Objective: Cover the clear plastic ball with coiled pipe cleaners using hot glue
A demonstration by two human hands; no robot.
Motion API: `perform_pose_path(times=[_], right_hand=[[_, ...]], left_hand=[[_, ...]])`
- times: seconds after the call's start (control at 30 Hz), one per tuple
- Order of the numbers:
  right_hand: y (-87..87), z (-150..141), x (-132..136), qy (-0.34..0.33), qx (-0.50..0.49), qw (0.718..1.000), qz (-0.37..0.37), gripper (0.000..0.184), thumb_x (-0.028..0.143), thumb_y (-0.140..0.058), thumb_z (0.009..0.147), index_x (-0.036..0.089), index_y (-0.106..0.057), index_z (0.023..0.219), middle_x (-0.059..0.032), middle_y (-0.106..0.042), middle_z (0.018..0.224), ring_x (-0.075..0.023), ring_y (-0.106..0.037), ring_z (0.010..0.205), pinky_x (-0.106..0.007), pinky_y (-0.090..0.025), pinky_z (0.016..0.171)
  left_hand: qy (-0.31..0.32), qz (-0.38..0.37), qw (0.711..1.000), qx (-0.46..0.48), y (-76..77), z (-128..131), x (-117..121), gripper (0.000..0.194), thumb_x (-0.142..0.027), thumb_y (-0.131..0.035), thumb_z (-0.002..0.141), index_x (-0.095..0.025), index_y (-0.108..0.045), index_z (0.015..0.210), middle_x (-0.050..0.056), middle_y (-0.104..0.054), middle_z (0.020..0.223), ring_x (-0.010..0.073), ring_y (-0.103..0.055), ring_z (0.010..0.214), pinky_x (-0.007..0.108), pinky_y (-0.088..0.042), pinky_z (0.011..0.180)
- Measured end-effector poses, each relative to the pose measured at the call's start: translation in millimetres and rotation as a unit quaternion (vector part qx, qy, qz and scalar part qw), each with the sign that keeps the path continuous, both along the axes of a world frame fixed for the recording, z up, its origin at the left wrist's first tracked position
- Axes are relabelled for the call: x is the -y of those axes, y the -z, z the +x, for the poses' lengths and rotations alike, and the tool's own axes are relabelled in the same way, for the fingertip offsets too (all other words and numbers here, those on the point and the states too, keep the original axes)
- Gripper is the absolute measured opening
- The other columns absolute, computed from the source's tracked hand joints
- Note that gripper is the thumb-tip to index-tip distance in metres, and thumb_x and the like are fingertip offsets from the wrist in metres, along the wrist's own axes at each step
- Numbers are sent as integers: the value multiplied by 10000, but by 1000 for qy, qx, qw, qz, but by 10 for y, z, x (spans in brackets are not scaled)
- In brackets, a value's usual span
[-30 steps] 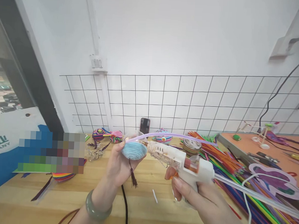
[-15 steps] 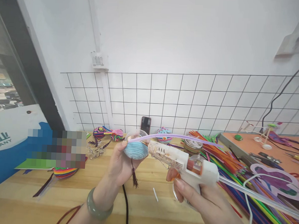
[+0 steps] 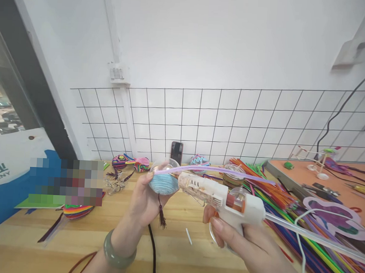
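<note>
My left hand (image 3: 145, 199) is closed around a clear plastic ball whose lower half is wrapped in light-blue fuzzy cord (image 3: 164, 183). A dark tassel (image 3: 161, 217) hangs below the ball. At the ball's side, my left thumb pins one end of a lilac pipe cleaner (image 3: 211, 169), which arches to the right above the glue gun. In my right hand (image 3: 241, 241) is a white hot glue gun (image 3: 204, 190), fingers wrapped on its handle and orange trigger. Its nozzle points left, at the ball's edge by the blue cord; whether it touches is unclear. A glue stick (image 3: 312, 237) sticks out of its back.
Bundles of coloured pipe cleaners (image 3: 326, 258) cover the table's right side, beside an orange board (image 3: 279, 166) with tools. A phone (image 3: 176, 152) leans on the wire grid. Finished balls (image 3: 200, 163) line the back. A black cord (image 3: 152, 249) and a short white stick (image 3: 188, 236) lie in front.
The view has shifted slightly. Both hands keep their holds, and the glue gun's nozzle stays at the ball's edge.
</note>
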State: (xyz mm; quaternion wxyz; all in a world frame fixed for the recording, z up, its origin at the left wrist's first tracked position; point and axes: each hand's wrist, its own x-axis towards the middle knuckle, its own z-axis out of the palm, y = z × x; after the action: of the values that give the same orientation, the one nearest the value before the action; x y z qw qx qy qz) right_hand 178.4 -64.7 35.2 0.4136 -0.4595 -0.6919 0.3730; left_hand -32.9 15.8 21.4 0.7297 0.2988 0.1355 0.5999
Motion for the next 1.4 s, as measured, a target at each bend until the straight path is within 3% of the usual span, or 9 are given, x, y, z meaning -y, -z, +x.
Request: perform_pose_path(times=[0.2, 0.43, 0.9, 1.07, 1.3, 1.4], right_hand=[[1, 11, -15, -2, 16, 1000, 12, 374, 545, -455, 909, 225, -557, 746, -2, -534, 743, -171, -495, 713, -269, -451, 669], [5, 16, -16, 4, 21, 1000, 18, 380, 548, -445, 914, 225, -565, 754, -15, -559, 769, -182, -520, 738, -278, -464, 666], [10, 21, -28, 7, 23, 1000, 20, 358, 529, -452, 917, 219, -577, 787, -18, -562, 787, -183, -528, 748, -283, -473, 686], [20, 20, -37, 0, 21, 1000, 20, 357, 539, -445, 917, 220, -574, 822, -8, -529, 743, -173, -510, 706, -267, -457, 623], [69, 41, -97, -7, 39, 999, 32, 418, 543, -407, 928, 220, -473, 670, -25, -565, 807, -194, -540, 794, -296, -454, 710], [96, 56, -120, -4, 49, 999, 16, 438, 567, -391, 924, 223, -457, 661, -24, -556, 776, -197, -529, 767, -303, -445, 677]], left_hand=[[-19, -34, 999, -23, -12, -3, 4, 375, -268, -623, 740, -179, -617, 1104, 73, -710, 1039, 213, -686, 869, 318, -593, 725], [-12, 0, 1000, -26, -9, 2, 2, 311, -255, -617, 743, -234, -624, 1054, 50, -697, 1057, 224, -675, 920, 331, -580, 757], [-30, -5, 999, -18, -23, -16, 7, 303, -256, -650, 726, -202, -647, 1024, 70, -720, 1027, 236, -692, 901, 370, -593, 762], [-34, 0, 999, -21, -8, -23, -4, 322, -269, -629, 745, -213, -630, 1062, 70, -711, 1051, 246, -688, 937, 368, -596, 762], [-43, -7, 999, -11, 6, -45, -28, 304, -252, -649, 737, -197, -638, 1036, 81, -716, 1045, 260, -689, 934, 409, -596, 775], [-52, -10, 999, -8, 10, -55, -38, 317, -251, -647, 738, -186, -639, 1049, 97, -715, 1043, 273, -687, 946, 433, -589, 796]])
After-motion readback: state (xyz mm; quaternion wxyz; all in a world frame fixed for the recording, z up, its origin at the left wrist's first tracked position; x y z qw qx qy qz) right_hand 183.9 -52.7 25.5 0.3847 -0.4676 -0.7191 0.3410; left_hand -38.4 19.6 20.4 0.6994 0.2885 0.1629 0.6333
